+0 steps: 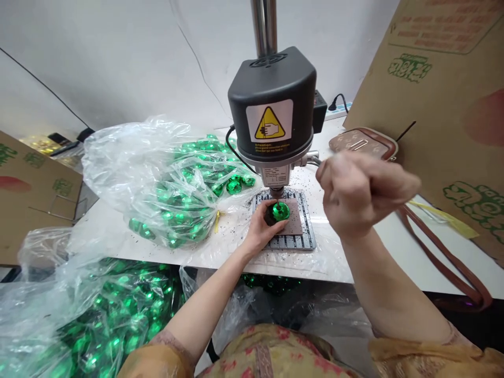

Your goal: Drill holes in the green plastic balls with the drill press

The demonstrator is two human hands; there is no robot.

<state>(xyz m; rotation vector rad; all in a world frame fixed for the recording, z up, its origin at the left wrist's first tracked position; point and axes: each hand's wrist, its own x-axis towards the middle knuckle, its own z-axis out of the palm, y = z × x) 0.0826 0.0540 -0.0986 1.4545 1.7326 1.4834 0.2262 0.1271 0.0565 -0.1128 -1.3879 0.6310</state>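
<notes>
My left hand point(262, 226) holds a shiny green faceted ball point(281, 211) between thumb and fingers. The ball sits on a thin brown board point(296, 223) on the slotted metal base point(309, 239) of a bench drill press point(271, 105). The drill's chuck point(277, 192) is right above the ball, with the bit at its top; whether the bit is inside it I cannot tell. To the right of the drill head, my right hand point(356, 194) is raised and closed in a fist, slightly blurred, around the drill's lever, which the fingers mostly hide.
A clear plastic bag point(134, 152) of green balls lies left of the drill, with a yellow tie point(218, 218). Another bag of green balls point(118, 310) is below the table edge. A brown purse point(362, 142) and cardboard box point(444, 105) stand right. Dark shavings litter the tabletop.
</notes>
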